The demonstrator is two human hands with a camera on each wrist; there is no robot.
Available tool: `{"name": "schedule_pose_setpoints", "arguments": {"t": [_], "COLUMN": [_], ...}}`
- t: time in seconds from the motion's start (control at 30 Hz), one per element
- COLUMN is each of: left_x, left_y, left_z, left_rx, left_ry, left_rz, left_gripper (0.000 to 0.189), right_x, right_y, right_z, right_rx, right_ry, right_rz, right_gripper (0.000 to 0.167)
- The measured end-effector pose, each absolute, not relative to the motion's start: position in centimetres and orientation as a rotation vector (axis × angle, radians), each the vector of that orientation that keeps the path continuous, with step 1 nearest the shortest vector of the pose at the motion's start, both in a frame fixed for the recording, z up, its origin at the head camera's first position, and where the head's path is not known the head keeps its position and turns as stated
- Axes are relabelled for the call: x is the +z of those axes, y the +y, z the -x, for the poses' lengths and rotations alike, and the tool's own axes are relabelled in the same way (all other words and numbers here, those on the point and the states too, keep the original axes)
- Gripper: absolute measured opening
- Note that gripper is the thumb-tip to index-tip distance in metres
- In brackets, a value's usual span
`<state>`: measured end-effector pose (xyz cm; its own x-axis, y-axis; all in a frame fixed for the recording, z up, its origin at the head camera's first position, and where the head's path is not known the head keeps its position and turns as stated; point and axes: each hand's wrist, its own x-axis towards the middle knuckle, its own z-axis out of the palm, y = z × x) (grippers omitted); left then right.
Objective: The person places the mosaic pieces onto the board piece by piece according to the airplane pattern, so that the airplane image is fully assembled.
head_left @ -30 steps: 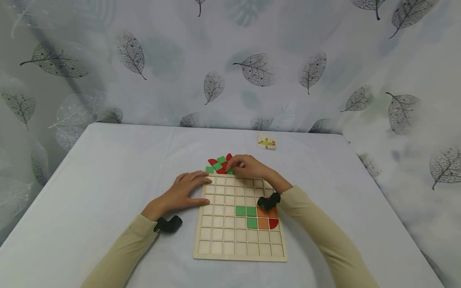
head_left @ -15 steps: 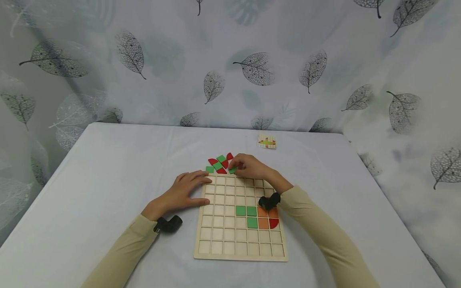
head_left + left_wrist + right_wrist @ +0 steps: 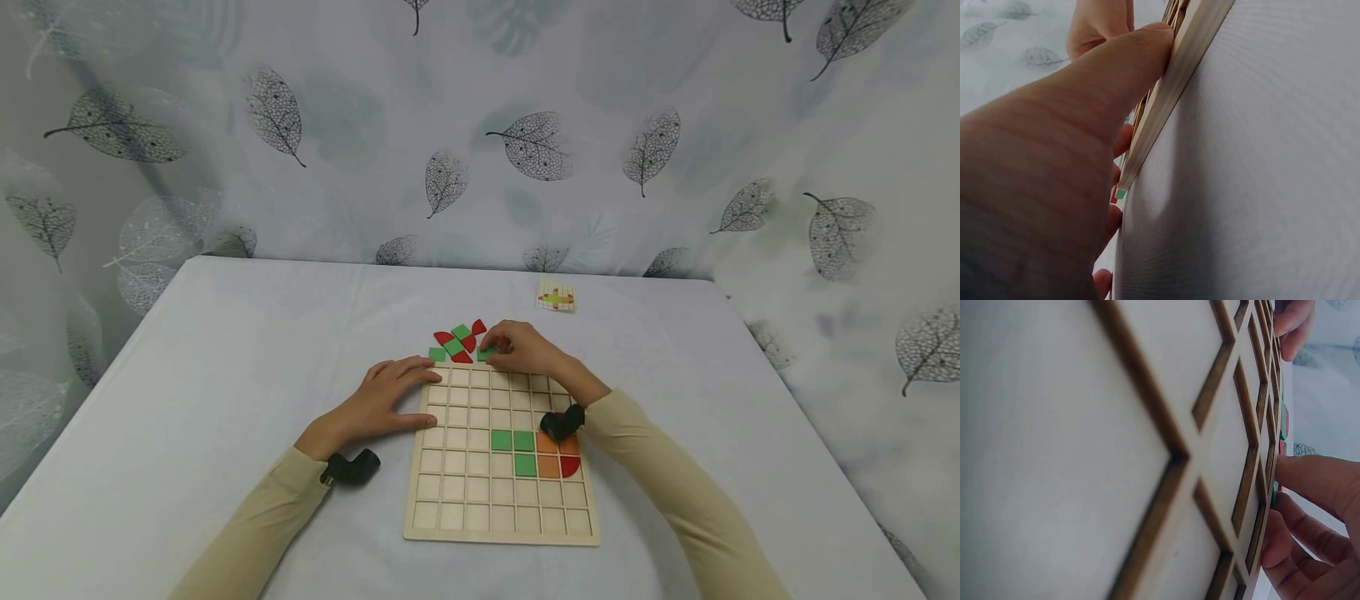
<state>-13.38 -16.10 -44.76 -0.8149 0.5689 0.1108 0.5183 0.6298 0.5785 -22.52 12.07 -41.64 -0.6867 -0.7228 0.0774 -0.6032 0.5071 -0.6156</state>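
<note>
My right hand (image 3: 519,347) pinches a green square tile (image 3: 483,354) between thumb and fingers, just beyond the far edge of a wooden grid board (image 3: 465,533). In the right wrist view, a sliver of green shows between the thumb (image 3: 1310,474) and a finger. My left hand (image 3: 386,396) rests with extended fingers on the board's left edge; its thumb tip touches the rim in the left wrist view. On the board lie green squares (image 3: 501,440), orange squares (image 3: 549,466) and a red rounded tile (image 3: 570,467), partly under the right wrist camera.
Several loose red and green tiles (image 3: 453,346) lie close together past the board's far left corner. A small pattern card (image 3: 556,296) is near the table's back edge. The white-covered table (image 3: 262,350) meets a leaf-print cloth (image 3: 442,179) behind.
The green tile under my right hand has slid slightly right, away from the loose tiles. The right fingers moved with it. My left hand has stayed in place.
</note>
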Motion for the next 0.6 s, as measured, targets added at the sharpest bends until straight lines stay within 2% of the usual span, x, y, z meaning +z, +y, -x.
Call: {"name": "schedule_pose_setpoints", "arguments": {"t": [0.23, 0.6], "left_x": [-44.61, -44.57], "left_y": [-15.99, -16.01], "left_z": [13.34, 13.35], "left_rx": [0.931, 0.93], "left_ry": [2.757, 2.754], "left_rz": [-0.917, -0.924], "left_gripper": [0.059, 0.059], "right_x": [-41.8, -41.63], "right_y": [12.42, 12.48], "right_z": [22.5, 21.88], "right_rx": [-0.934, -1.045], "right_ry": [2.575, 2.515], "right_rz": [1.181, 1.044], "right_gripper": [0.017, 0.018]}}
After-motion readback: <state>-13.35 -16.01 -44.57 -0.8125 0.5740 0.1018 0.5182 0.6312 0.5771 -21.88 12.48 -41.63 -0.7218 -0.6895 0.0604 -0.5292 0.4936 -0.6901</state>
